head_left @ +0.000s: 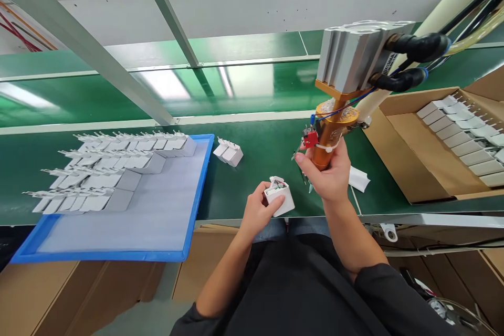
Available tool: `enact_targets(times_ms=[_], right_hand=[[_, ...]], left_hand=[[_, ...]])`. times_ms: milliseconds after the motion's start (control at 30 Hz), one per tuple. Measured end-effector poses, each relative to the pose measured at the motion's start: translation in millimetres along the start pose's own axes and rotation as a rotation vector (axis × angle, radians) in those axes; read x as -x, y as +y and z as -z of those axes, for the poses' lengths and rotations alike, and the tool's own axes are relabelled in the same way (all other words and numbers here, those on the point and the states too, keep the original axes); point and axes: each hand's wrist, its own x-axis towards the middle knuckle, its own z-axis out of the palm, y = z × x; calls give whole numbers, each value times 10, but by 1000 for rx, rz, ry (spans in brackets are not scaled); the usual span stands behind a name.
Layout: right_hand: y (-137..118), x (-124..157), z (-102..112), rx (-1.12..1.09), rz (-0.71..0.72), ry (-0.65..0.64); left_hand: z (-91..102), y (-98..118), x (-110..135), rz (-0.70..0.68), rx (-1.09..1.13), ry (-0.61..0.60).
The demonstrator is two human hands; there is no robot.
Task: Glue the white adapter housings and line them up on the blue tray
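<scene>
Near the table's front edge my left hand is closed on a small white plastic housing. The housing's top is uncovered, and small parts show inside. To the right, my right hand wraps round the lower orange barrel of a pneumatic tool, below its silver cylinder block. A small red switch is tied to the barrel near my thumb. The tool's tip points down, partly hidden by my fingers. Two or so white units stand together on the green table, left of the held housing.
At left, a blue-rimmed tray carries rows of white units and overhangs the table edge. An open cardboard box with similar units is at right. White scrap lies beside my right wrist. Hoses leave the tool.
</scene>
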Motion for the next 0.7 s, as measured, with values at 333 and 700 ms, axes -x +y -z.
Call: enact_targets(times_ms=[333,700], right_hand=[[51,-64,110,-25,23,38],[103,-56,171,-6,32,45]], left_hand=[[195,-153,-91,-143,-295,83],[44,-41,-318,-81,-130,-2]])
